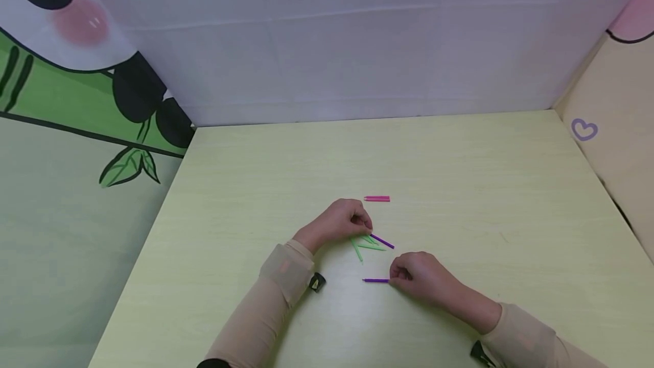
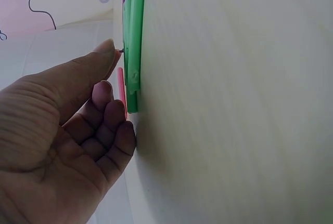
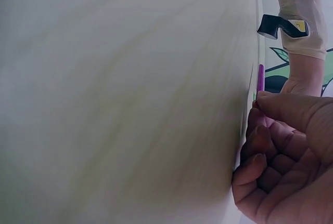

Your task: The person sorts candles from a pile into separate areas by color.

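My left hand [image 1: 341, 221] pinches one end of a thin purple stick [image 1: 384, 242] between thumb and fingertip, just over a small fan of several green sticks [image 1: 371, 247]. These green sticks [image 2: 137, 31] lie on the table close by the fingers in the left wrist view. Nearer the front, my right hand [image 1: 425, 277] pinches the right end of a second purple stick [image 1: 375, 280], whose pointed tip faces left. That purple stick [image 3: 261, 76] juts past the thumb in the right wrist view. Both hands have their other fingers curled in.
Two pink sticks [image 1: 377, 199] lie side by side beyond my left hand. The pale wooden table [image 1: 470, 186] meets a light cloth wall [image 1: 347, 61] at the back, with printed panels at either side. A black clip [image 1: 317, 282] sits at the left sleeve.
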Available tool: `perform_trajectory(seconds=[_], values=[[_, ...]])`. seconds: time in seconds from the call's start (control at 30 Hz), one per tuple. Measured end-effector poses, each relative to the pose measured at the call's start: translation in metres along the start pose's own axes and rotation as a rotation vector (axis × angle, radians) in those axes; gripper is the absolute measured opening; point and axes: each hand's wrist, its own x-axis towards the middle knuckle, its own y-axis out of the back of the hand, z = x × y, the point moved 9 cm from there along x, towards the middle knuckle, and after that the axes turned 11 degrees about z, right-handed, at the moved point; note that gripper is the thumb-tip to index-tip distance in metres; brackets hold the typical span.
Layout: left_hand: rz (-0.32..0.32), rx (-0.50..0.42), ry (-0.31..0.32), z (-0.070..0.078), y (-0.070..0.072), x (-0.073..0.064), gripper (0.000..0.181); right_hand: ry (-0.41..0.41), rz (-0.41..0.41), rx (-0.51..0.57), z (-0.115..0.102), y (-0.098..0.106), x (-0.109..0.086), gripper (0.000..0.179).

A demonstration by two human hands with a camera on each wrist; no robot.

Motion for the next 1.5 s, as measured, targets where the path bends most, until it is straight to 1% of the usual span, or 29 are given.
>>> perform_trajectory(seconds=[0.2, 0.47, 0.73, 0.9, 1.0, 1.27, 1.5], values=[[-0.004, 0.015, -0.004, 0.0004, -0.0003, -0.0004, 0.004, 0.003, 0.002, -0.014, -0.0012, 0.0003, 0.0005, 0.015], [0.004, 0.034, -0.047, 0.0023, -0.0008, 0.0002, 0.003, 0.008, 0.001, -0.019, -0.0017, 0.0000, 0.0005, 0.016], [-0.005, 0.061, -0.058, 0.0033, -0.0015, 0.0001, 0.002, 0.006, 0.007, -0.031, -0.0020, 0.0005, 0.0010, 0.016], [-0.014, 0.055, -0.049, 0.0039, -0.0017, -0.0002, 0.003, 0.001, 0.011, -0.034, -0.0017, 0.0008, 0.0013, 0.016], [-0.016, 0.067, -0.045, 0.0035, -0.0022, 0.0001, 0.003, 0.003, 0.016, -0.038, -0.0021, 0.0012, 0.0014, 0.017], [-0.008, 0.098, -0.072, 0.0029, -0.0052, 0.0017, 0.004, -0.003, 0.019, -0.045, -0.0015, 0.0008, 0.0016, 0.017], [-0.002, 0.103, -0.088, 0.0040, -0.0056, 0.0020, 0.005, -0.004, 0.026, -0.057, 0.0003, 0.0007, 0.0018, 0.019]])
